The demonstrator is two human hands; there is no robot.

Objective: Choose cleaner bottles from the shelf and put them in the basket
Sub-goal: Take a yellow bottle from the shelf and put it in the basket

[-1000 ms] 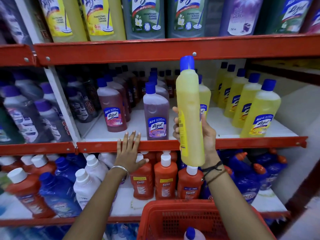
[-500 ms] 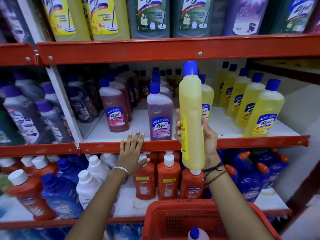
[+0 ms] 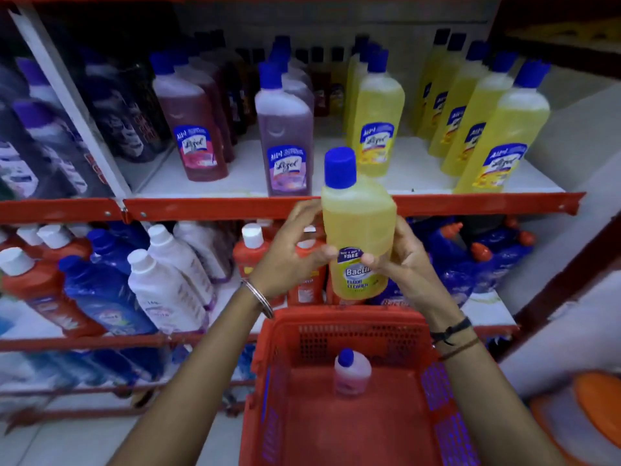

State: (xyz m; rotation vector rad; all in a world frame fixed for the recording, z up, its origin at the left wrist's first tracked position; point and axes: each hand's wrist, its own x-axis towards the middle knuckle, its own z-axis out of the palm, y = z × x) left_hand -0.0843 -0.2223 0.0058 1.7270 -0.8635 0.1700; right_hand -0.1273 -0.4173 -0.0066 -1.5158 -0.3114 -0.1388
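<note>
Both hands clamp one yellow bottle [image 3: 358, 227], upright, blue cap up, held above the far edge of the red basket [image 3: 342, 428]. Left hand [image 3: 292, 253] grips its left side, right hand [image 3: 400, 260] wraps the right side and label (fingers partly cover the print). A small pink bottle [image 3: 351, 373] with blue cap stands in the basket. Far behind, the red shelf [image 3: 208, 208] carries purple and yellow bottles.

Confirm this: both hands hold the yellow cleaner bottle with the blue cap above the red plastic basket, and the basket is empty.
Not empty. The head view shows a small pink bottle with a blue cap already standing in the red plastic basket. The rest holds: the left hand and right hand hold the yellow cleaner bottle above it.
</note>
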